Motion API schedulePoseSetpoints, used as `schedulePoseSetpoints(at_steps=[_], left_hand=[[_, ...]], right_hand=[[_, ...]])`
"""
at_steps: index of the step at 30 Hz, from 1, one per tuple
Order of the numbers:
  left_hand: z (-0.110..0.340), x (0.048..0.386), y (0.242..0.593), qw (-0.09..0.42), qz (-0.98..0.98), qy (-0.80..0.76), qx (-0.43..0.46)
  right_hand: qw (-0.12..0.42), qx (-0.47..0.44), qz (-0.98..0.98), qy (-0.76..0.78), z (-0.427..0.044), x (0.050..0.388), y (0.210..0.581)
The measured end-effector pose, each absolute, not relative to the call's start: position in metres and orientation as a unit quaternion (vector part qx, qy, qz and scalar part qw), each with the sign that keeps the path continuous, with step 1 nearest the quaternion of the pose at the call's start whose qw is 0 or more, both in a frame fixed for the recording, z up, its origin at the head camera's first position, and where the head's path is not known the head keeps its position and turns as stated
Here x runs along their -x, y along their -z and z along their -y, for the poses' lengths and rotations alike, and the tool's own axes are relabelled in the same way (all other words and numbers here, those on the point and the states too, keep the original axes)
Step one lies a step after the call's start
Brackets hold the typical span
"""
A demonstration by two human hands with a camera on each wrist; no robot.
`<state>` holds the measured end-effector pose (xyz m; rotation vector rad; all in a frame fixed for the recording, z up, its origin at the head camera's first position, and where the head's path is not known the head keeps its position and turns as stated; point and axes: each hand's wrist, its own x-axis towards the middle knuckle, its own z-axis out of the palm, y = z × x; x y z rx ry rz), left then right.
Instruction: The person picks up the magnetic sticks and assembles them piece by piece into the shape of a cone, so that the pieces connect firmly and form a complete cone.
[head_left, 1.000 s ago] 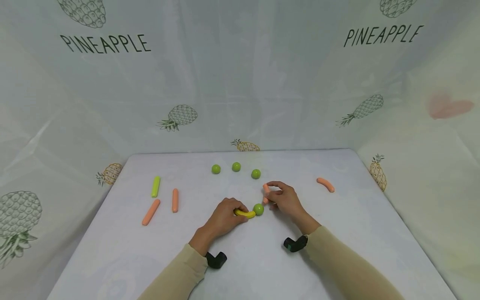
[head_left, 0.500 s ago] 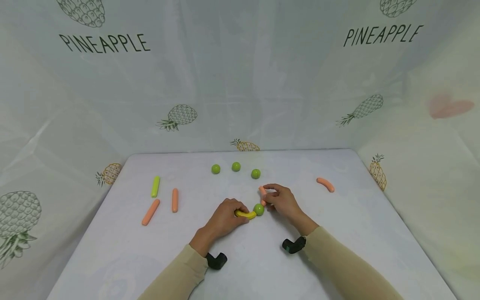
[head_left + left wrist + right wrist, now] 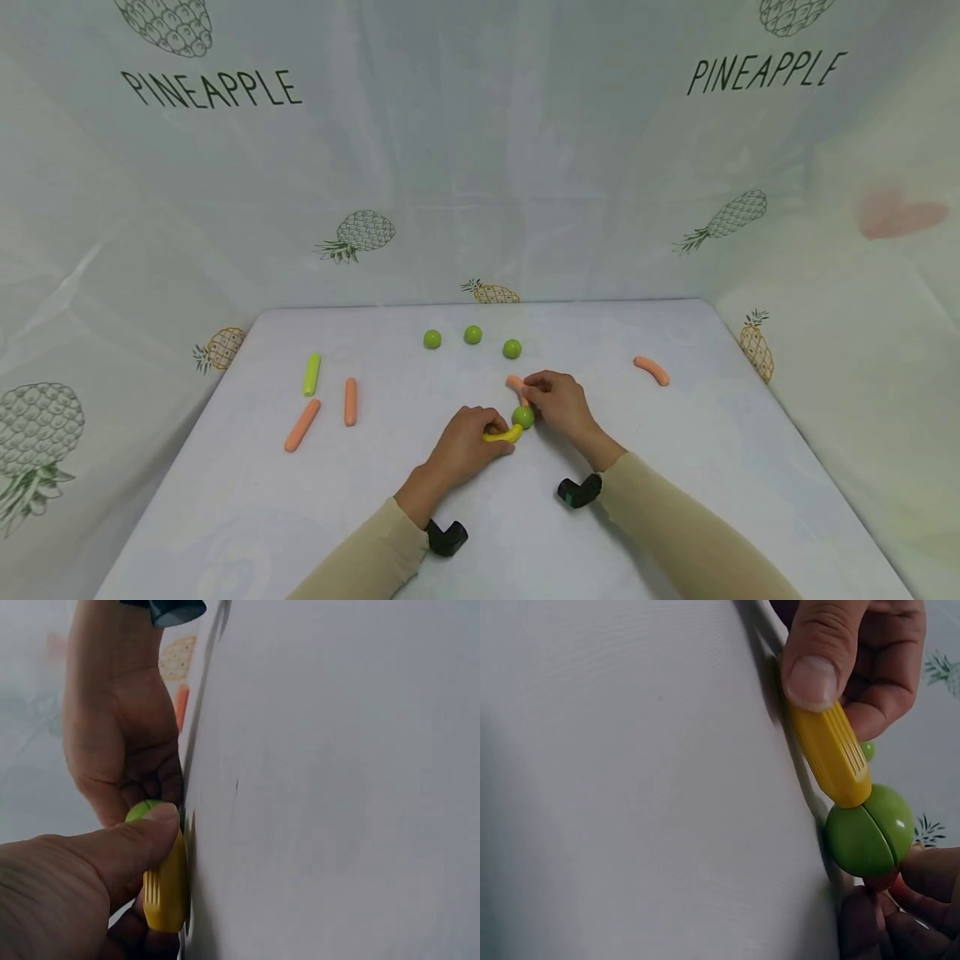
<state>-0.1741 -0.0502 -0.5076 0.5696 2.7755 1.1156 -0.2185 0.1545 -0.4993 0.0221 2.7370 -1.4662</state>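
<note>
In the head view, my left hand [image 3: 465,446] pinches a yellow, curved, banana-shaped toy [image 3: 502,437] between thumb and fingers. Grooves line its end in the right wrist view, where its tip touches a seamed green ball [image 3: 870,831]. My right hand [image 3: 562,406] pinches a pinkish-orange toy sausage [image 3: 514,382] on the far side of that ball. Only the sausage's reddish end [image 3: 882,880] shows in the right wrist view, against the ball. The right fingers cover much of the sausage. Both hands are low over the white table, close together.
Several other pieces lie around: three green balls [image 3: 472,334] at the back, a light-green stick [image 3: 312,374] and two orange sausages [image 3: 302,426] on the left, one curved sausage [image 3: 652,371] on the right. Pineapple-print cloth [image 3: 480,200] stands behind the table [image 3: 225,500].
My left hand has shifted right with the yellow toy, and the green ball has moved slightly right. The right hand has moved left, and the sausage's far end has swung left.
</note>
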Motion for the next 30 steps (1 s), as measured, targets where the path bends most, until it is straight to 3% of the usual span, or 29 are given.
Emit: schedulePoseSetpoints(at_steps=[10, 18, 30], left_hand=[[0.044, 0.172, 0.507, 0.043, -0.91, -0.37, -0.182], [0.068, 0.182, 0.503, 0.079, -0.883, -0.441, -0.14], [0.118, 0.237, 0.492, -0.039, -0.892, -0.449, 0.005]], right_hand=[[-0.012, 0.027, -0.9, 0.434, -0.159, 0.192, 0.498], [-0.02, 0.066, -0.906, 0.418, -0.158, 0.18, 0.507], [-0.003, 0.04, -0.896, 0.441, -0.164, 0.173, 0.503]])
